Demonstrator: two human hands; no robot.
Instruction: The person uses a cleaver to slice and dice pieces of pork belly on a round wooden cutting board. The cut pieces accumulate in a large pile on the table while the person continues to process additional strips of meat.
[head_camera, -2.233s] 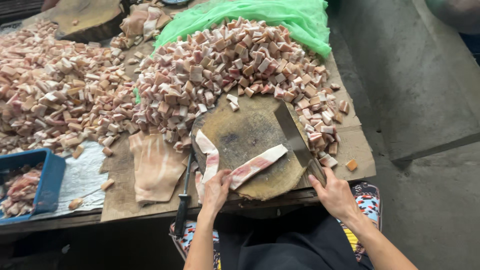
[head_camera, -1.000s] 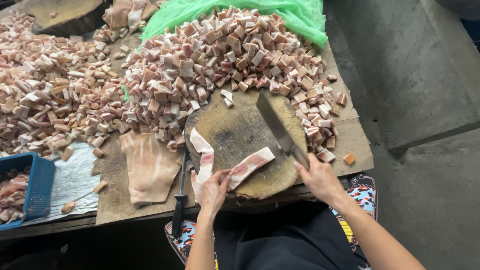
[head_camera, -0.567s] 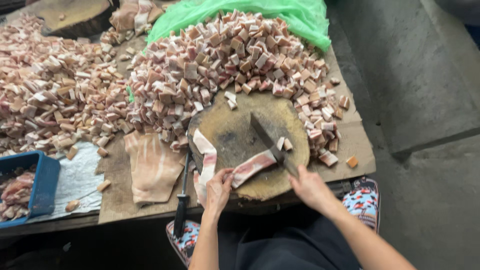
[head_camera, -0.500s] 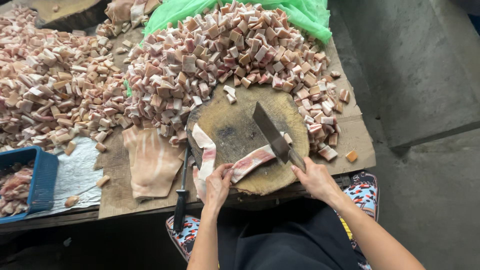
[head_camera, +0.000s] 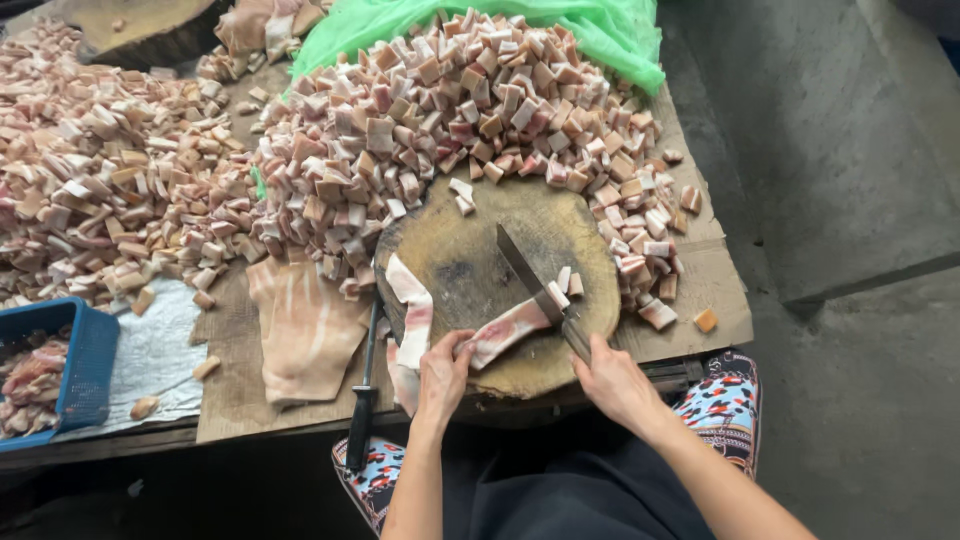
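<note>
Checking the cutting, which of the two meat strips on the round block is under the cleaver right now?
The right strip, angled across the block's near edge, held by the left hand. The other lies untouched further left.

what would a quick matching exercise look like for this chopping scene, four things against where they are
Things:
1. cleaver
2. blue basket
3. green plastic sheet
4. black-handled knife

Places:
A. at the far edge of the table, under the heap of cut pieces
B. lying left of the round chopping block, handle toward the person
C. in the right hand, blade down on the meat strip
D. at the table's left edge, holding meat

Pairs: 1-C, 2-D, 3-A, 4-B
</note>
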